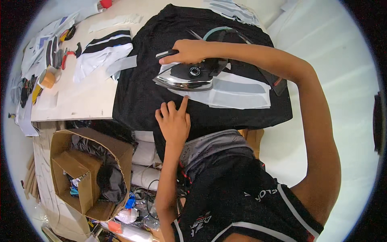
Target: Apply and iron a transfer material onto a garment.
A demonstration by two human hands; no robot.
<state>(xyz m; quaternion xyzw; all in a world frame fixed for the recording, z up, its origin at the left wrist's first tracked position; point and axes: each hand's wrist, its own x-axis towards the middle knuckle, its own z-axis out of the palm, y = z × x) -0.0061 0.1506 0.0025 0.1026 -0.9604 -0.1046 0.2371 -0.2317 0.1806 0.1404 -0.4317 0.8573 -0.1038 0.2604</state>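
Observation:
My right hand [189, 51] is wrapped round the black handle of a clothes iron [185, 76] with a shiny metal base. Under the iron lie white fabric pieces [242, 93], stretching to the right along a black cloth [141, 97] spread over the table. The iron covers their left part. My left hand [175, 121] rests palm down on the black cloth, fingers apart. Its index fingertip touches or nearly touches the fabric's lower edge, just below the iron. A grey-green hose or cord [217, 30] arches behind my right forearm.
Left on the pale table [72, 105] lie a white piece with black stripes [107, 48], red-handled pliers [66, 58] and a tape roll [47, 79]. An open cardboard box [60, 169] stands below the table edge. More striped pieces [234, 10] lie at the back.

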